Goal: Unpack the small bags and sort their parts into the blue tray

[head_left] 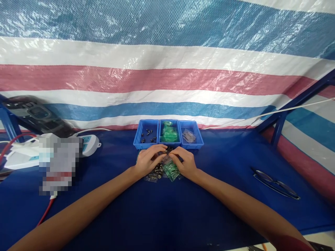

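Observation:
My left hand (148,161) and my right hand (185,162) meet over a small pile on the blue table. Their fingertips pinch at what looks like a small clear plastic bag (166,159); its contents are too small to make out. Beneath them lie dark metal screw-like parts (158,170), green packets (171,170) and a clear packet (151,177). Just behind stand three joined blue bins: the left bin (136,138) has a few dark small parts, the middle bin (170,143) green packets, the right bin (201,139) clear, pale packets.
A pair of glasses (276,184) lies on the table (167,216) at the right. To the left are a white power strip (90,144), a blurred-out object (60,164), red cables and a dark bagged item (39,113). Striped sheeting (167,80) hangs behind, with a blue frame bar (300,99) at right.

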Available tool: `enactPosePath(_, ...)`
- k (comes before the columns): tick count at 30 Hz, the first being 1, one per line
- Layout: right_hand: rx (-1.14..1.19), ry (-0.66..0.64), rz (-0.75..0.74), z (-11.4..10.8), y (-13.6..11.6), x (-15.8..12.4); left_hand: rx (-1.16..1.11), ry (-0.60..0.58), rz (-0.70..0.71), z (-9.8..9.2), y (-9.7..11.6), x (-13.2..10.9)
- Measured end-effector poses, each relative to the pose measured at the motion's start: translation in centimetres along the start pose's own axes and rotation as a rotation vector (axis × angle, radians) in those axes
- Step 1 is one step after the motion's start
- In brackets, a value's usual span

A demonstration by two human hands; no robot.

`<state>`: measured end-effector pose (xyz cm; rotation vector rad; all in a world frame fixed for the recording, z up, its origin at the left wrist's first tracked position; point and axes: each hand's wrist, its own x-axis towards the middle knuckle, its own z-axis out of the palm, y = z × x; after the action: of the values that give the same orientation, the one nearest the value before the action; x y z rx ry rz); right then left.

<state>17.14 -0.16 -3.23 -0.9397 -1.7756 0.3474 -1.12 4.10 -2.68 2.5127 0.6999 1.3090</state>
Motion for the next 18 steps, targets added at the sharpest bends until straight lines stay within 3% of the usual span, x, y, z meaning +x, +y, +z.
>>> enactPosePath(18,0.017,-0.016,0.012,-0.02,0.07,-0.02,0.061,0.051,0.049,-0.05,0.0,0.03)
